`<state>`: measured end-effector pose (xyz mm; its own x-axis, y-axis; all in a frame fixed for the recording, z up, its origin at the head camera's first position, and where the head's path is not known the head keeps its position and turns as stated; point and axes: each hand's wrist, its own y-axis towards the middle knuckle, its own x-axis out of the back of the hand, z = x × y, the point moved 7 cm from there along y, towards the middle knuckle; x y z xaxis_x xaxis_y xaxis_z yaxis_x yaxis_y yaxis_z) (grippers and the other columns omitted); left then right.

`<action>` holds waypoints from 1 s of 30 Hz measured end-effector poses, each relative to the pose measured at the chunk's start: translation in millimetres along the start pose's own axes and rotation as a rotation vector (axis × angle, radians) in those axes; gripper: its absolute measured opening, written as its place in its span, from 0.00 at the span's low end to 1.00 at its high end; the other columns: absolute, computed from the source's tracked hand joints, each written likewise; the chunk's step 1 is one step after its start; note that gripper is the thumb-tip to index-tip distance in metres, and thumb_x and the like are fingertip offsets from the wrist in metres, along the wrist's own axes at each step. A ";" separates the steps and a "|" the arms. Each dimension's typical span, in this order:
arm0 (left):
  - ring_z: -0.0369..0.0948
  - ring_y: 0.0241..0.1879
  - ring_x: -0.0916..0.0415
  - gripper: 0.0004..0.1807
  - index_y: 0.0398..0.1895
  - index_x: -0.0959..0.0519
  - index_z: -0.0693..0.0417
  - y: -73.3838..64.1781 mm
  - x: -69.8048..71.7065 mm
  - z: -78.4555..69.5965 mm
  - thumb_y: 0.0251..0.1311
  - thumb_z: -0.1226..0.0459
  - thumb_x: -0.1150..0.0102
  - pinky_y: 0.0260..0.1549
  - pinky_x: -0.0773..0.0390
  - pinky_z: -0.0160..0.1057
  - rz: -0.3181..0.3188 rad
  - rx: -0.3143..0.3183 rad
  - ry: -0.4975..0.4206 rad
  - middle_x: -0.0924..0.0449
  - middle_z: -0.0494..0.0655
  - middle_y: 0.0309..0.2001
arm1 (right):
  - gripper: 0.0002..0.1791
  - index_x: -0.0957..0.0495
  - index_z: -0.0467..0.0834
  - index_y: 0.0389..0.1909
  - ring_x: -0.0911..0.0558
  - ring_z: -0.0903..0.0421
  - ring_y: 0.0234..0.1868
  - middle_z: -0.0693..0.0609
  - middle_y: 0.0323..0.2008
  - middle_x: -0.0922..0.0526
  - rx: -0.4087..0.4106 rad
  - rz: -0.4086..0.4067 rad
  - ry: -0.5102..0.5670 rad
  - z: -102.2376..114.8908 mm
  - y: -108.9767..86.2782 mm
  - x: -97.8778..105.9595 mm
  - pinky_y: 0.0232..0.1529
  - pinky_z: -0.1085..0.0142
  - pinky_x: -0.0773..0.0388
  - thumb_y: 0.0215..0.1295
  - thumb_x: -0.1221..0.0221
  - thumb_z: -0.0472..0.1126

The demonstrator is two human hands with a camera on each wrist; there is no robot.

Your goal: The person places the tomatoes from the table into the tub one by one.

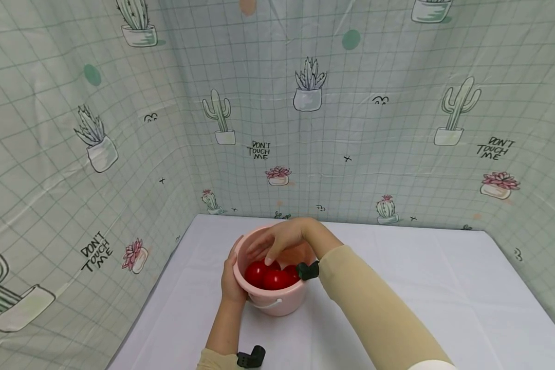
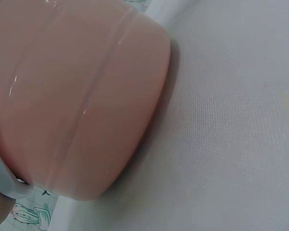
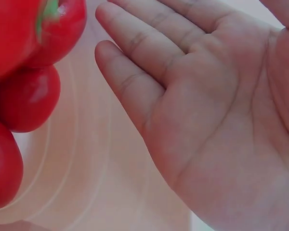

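Observation:
A pink bucket [image 1: 289, 304] with a white handle [image 1: 263, 307] stands on the white tabletop. Several glossy red tomatoes [image 1: 275, 280] lie inside it; one tomato [image 3: 62, 29] shows a green stem in the right wrist view. My left hand [image 1: 233, 277] holds the bucket's left side, its fingers near the rim. Only the bucket's wall [image 2: 82, 96] and a bit of that hand appear in the left wrist view. My right hand [image 1: 284, 235] reaches over the bucket's mouth, just above the tomatoes. Its palm [image 3: 212, 110] is bare and the fingers extend, holding nothing.
A white cloth [image 1: 398, 288] covers the table. Behind and to the left hangs a pale green checked curtain [image 1: 351, 128] printed with cacti. Small black devices [image 1: 251, 356] are worn at both wrists.

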<state>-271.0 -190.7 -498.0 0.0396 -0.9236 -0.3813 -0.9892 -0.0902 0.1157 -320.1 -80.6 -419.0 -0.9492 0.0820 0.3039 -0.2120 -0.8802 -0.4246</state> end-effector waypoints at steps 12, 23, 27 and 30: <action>0.41 0.74 0.47 0.28 0.74 0.39 0.35 -1.3 1.3 -2.0 0.73 0.50 0.72 0.75 0.49 0.57 -0.009 0.015 0.017 0.38 0.36 0.74 | 0.31 0.31 0.57 0.69 0.30 0.58 0.69 0.59 0.67 0.27 0.013 -0.116 -0.178 5.8 -26.9 3.0 0.67 0.61 0.30 0.63 0.38 0.48; 0.40 0.78 0.52 0.27 0.74 0.41 0.26 -2.5 12.5 -13.3 0.74 0.44 0.71 0.74 0.51 0.59 -0.039 -0.008 0.382 0.43 0.30 0.75 | 0.32 0.32 0.61 0.70 0.33 0.54 0.72 0.62 0.69 0.29 0.013 -0.545 -0.334 -31.1 -119.6 1.7 0.68 0.47 0.31 0.66 0.44 0.62; 0.42 0.78 0.52 0.28 0.74 0.42 0.26 -3.0 21.8 -18.0 0.73 0.41 0.72 0.73 0.49 0.60 -0.030 0.012 0.550 0.44 0.32 0.76 | 0.33 0.36 0.61 0.72 0.36 0.52 0.74 0.62 0.72 0.33 0.020 -0.734 -0.392 -44.6 -160.9 -9.7 0.70 0.45 0.34 0.68 0.45 0.62; 0.43 0.78 0.49 0.29 0.75 0.42 0.28 -2.8 28.7 -23.0 0.73 0.39 0.72 0.74 0.46 0.56 -0.029 0.030 0.586 0.41 0.36 0.75 | 0.36 0.41 0.60 0.75 0.41 0.50 0.77 0.59 0.75 0.40 0.017 -0.827 -0.434 -54.2 -185.8 -23.8 0.72 0.44 0.39 0.68 0.45 0.62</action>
<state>-263.8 -225.5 -488.2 0.1299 -0.9736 0.1877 -0.9897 -0.1159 0.0837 -270.8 106.3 -393.6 -0.3273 0.5069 0.7975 -0.7748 -0.6271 0.0806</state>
